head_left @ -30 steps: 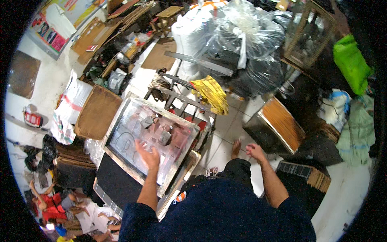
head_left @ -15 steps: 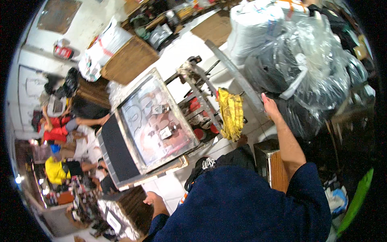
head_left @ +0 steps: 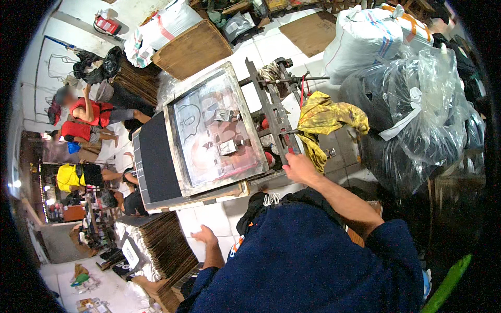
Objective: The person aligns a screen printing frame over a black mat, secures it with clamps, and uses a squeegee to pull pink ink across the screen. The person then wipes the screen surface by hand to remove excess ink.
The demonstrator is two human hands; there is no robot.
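Note:
My right hand [head_left: 296,166] is closed on the near end of a long metal bar [head_left: 269,109], at the right side of the screen-printing rig. Beside it a stained yellow cloth [head_left: 329,117] hangs over the rig. The framed screen [head_left: 172,135], with a glossy, pink-smeared face and small objects on it, lies left of the bar over a black board [head_left: 151,151]. My left hand [head_left: 205,235] is low beside my body, below the board, fingers apart and holding nothing.
Several co-workers [head_left: 88,115] are at the left. A dark-edged stack of sheets [head_left: 162,250] stands lower left. A brown board [head_left: 193,49] and white sacks [head_left: 362,41] are behind; plastic-wrapped bundles [head_left: 407,120] stand at right, above a green object [head_left: 449,281].
The view has swung round, showing more co-workers. My right hand took the bar and brought it leftward against the rig. My left hand left the screen and dropped beside my body.

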